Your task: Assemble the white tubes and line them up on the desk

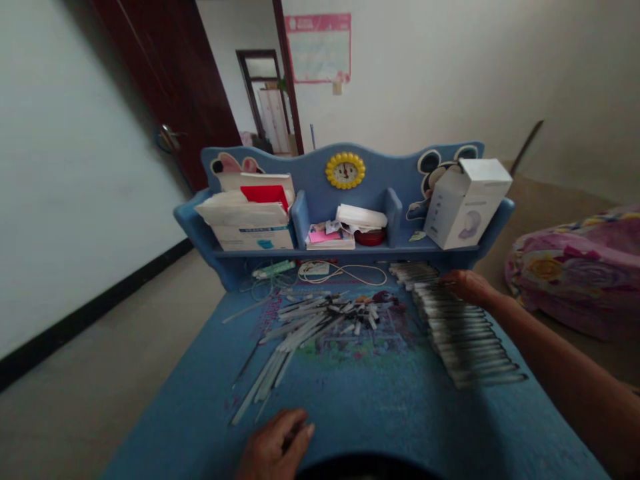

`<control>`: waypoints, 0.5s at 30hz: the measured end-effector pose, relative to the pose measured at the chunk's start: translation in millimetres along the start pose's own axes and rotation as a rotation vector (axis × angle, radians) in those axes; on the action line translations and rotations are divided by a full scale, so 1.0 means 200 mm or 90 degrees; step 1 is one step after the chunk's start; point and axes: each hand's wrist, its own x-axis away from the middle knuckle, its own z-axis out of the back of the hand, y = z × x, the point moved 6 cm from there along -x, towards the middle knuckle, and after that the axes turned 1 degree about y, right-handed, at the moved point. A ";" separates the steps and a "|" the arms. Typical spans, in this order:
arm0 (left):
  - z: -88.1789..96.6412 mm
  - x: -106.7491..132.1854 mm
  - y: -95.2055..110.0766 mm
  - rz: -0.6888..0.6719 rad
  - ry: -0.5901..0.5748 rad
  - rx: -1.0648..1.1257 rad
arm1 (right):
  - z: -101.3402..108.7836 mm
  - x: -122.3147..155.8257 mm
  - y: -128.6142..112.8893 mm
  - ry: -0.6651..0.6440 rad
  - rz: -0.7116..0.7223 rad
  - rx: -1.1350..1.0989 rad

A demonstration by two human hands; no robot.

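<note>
My right hand [465, 285] reaches to the far right of the blue desk, at the upper end of a neat row of slim white pen-like tubes [463, 333] with dark ends. Its fingers are drawn together over the tubes, and what they pinch is hidden. A shorter row of similar tubes [413, 272] lies just behind. Low at the front, my left hand [277, 443] has curled fingers with the thumb near them; whether anything is inside cannot be seen. Beyond it spreads a loose pile of thin white tubes and dark pieces [300, 330].
The blue desk [350, 393] has a raised shelf [345, 253] along its back. On that stand an open carton [255, 237], small papers [330, 241], and a white box [465, 207]. A looped white cord [360, 270] lies below. A flowered cloth bundle [580, 267] is at right.
</note>
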 end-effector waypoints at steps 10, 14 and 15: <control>0.12 -0.02 0.07 -0.026 0.031 -0.057 | 0.08 0.15 -0.25 0.148 0.065 0.001; 0.17 -0.16 0.08 -0.055 0.080 -0.160 | 0.12 0.33 -0.67 0.197 0.148 -0.096; 0.17 -0.21 0.09 -0.059 0.083 -0.214 | 0.11 0.38 -0.79 0.187 0.169 -0.138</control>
